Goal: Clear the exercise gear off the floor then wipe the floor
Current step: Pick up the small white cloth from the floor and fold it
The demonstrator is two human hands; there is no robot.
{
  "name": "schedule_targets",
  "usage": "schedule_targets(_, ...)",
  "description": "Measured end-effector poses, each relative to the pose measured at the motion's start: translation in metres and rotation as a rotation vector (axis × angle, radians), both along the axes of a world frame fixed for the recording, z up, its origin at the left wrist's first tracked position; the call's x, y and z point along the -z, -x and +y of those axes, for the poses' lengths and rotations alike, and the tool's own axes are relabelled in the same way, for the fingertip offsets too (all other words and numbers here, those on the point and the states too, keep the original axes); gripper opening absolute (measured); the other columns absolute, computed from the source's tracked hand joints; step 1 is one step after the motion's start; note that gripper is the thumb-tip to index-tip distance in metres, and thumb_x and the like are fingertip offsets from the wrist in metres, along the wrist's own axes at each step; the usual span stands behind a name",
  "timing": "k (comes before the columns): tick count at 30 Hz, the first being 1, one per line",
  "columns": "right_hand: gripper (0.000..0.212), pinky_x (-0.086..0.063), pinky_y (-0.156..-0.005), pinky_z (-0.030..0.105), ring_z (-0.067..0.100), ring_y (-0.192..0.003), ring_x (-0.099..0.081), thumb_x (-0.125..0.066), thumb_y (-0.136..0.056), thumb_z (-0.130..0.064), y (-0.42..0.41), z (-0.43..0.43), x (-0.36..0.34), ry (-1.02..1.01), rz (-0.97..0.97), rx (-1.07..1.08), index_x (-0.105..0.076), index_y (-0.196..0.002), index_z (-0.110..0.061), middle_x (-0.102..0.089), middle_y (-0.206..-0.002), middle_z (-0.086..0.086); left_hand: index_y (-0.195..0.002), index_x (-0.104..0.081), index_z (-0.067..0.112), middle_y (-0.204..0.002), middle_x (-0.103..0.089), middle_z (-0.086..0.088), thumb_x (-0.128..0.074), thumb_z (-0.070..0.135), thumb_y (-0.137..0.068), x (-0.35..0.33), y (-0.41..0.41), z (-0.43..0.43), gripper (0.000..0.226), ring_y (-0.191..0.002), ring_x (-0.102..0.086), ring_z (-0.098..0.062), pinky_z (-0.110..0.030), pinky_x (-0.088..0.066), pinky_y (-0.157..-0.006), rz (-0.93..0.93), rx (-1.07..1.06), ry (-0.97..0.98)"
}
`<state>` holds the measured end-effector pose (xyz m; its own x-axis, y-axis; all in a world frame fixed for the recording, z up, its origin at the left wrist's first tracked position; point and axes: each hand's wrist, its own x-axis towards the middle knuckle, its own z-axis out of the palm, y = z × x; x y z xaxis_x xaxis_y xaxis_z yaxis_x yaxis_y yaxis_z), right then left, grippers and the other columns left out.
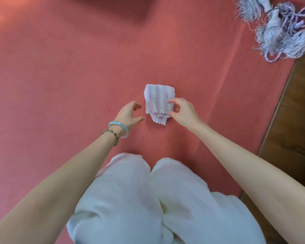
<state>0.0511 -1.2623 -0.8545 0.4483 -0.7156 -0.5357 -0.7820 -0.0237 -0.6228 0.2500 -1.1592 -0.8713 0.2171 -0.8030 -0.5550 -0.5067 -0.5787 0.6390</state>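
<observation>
A folded white wipe (157,102) with zigzag edges lies on the red floor mat (60,76) in front of my knees. My right hand (182,113) pinches its right edge between thumb and fingers. Just left of the wipe, my left hand (129,113) hovers with fingers curled apart, not touching it. The left wrist carries a pale green bangle and a bead bracelet.
A heap of lilac tassels and cords (278,29) lies at the mat's far right corner. Dark wooden floor (292,124) runs along the mat's right edge. My white trousers (148,199) fill the lower middle of the view.
</observation>
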Motion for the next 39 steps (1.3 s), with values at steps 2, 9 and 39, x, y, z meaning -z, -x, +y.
schedule_targets(2, 0.048, -0.035, -0.097, 0.026, 0.023, -0.117, -0.046, -0.071, -0.078, -0.016, -0.004, -0.001, 0.016, 0.029, 0.038, -0.09, -0.056, -0.124, -0.014, -0.054, -0.127, 0.004, -0.116, -0.053, 0.009, -0.112, -0.058, -0.001, -0.079, 0.026, -0.071, 0.012, 0.003, -0.004, 0.055, -0.1, -0.053, -0.014, -0.025, -0.041, -0.087, -0.021, -0.005, -0.009)
schedule_targets(9, 0.038, -0.042, -0.077, 0.035, 0.025, -0.106, -0.044, -0.061, -0.077, -0.01, -0.018, -0.003, 0.046, 0.146, 0.129, -0.203, -0.055, -0.115, -0.016, -0.051, -0.116, 0.002, -0.097, -0.063, 0.015, -0.092, -0.065, 0.005, -0.076, 0.029, -0.072, 0.028, 0.018, -0.022, 0.032, -0.083, -0.059, -0.011, -0.029, -0.048, -0.077, -0.023, -0.134, 0.025)
schedule_targets(39, 0.008, -0.048, -0.067, 0.035, 0.009, -0.066, -0.053, -0.071, -0.07, -0.019, -0.109, 0.067, -0.755, -0.005, -0.479, -0.162, -0.069, -0.072, -0.027, -0.063, -0.068, -0.001, -0.093, -0.056, 0.009, -0.086, -0.064, -0.004, -0.063, 0.006, -0.087, -0.773, -0.027, 0.091, 0.01, -0.078, -0.065, -0.014, -0.03, -0.055, -0.071, 0.644, -0.967, 0.55)
